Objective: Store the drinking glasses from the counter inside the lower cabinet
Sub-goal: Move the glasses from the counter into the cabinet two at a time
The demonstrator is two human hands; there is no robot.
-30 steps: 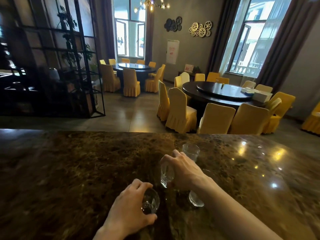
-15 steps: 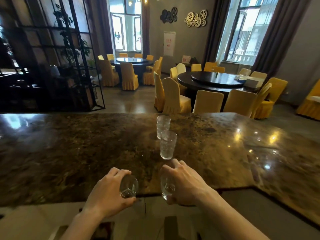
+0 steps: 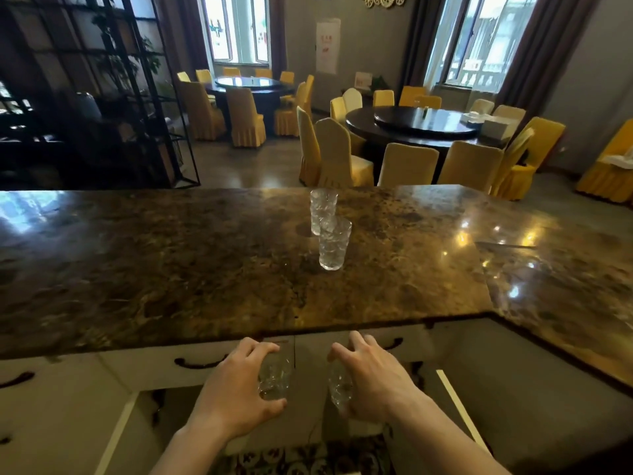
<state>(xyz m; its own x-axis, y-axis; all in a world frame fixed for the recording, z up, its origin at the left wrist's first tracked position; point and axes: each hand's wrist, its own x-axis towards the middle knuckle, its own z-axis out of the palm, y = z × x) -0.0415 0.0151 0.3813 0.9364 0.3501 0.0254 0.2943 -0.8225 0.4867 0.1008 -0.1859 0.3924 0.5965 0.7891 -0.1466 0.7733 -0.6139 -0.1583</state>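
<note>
1. Plainly, the main hazard is sitting just above the hands: the counter [image 3: 239, 269] edge is overhanging the drawer fronts, and a glass rim could be knocking against it or against a drawer handle [image 3: 200, 363] if the hands are lifting while heading in.
2. Both glasses are being carried at once, so a slackening hold on either could be sending smooth glass down onto the patterned floor [image 3: 308, 455].
3. The left hand [image 3: 236, 395] is reaching forward, palm down, fingers curled over the top and thumb pressing under the left-hand glass [image 3: 274, 378], closed firmly round it.
4. The right hand [image 3: 373, 382] is mirroring that, wrapping the right-hand glass [image 3: 339, 385] from its outer side, with the fingers partly spread; the glass is tilting slightly.
5. Both held glasses are hanging below counter level, in front of the lower cabinet [image 3: 342, 416], whose doors are looking open.
6. Two more glasses [image 3: 334, 243] are standing upright on the counter, one behind the other, near its far edge, well apart from the hands.
</note>
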